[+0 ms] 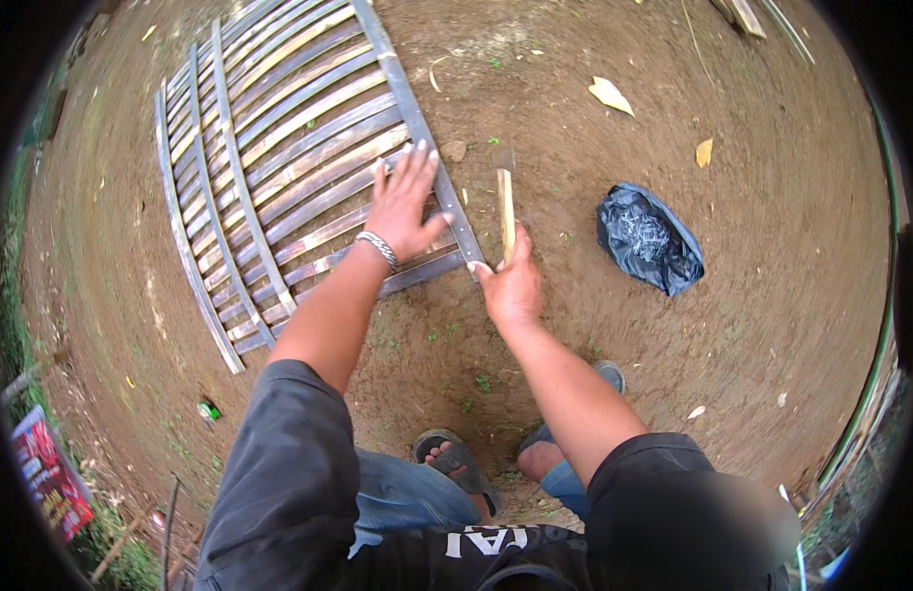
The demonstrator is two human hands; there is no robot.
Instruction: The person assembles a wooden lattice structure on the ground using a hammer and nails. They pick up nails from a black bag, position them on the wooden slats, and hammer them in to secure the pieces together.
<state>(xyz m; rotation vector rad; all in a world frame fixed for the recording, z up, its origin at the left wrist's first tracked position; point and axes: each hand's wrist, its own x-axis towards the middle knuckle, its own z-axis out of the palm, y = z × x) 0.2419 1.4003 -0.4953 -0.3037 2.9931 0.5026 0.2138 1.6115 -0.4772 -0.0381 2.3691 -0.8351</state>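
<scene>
Right hand has fingers wrapped round a wooden-handled tool mid-frame, left hand has fingers splayed, gripping nothing, over the slatted panel upper left; off-line swing could hit left fingers, weak bracing could let panel skid.

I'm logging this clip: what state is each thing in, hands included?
Left hand: open, fingers spread over the panel's edge
Right hand: closed around the tool's handle
Wooden-handled tool: held, its head end blurred
Slatted panel: lying on the ground, slats spaced apart
Black bag: open, on the ground, holding what look like nails
Bracelet: around the left wrist
Sandals: worn
</scene>
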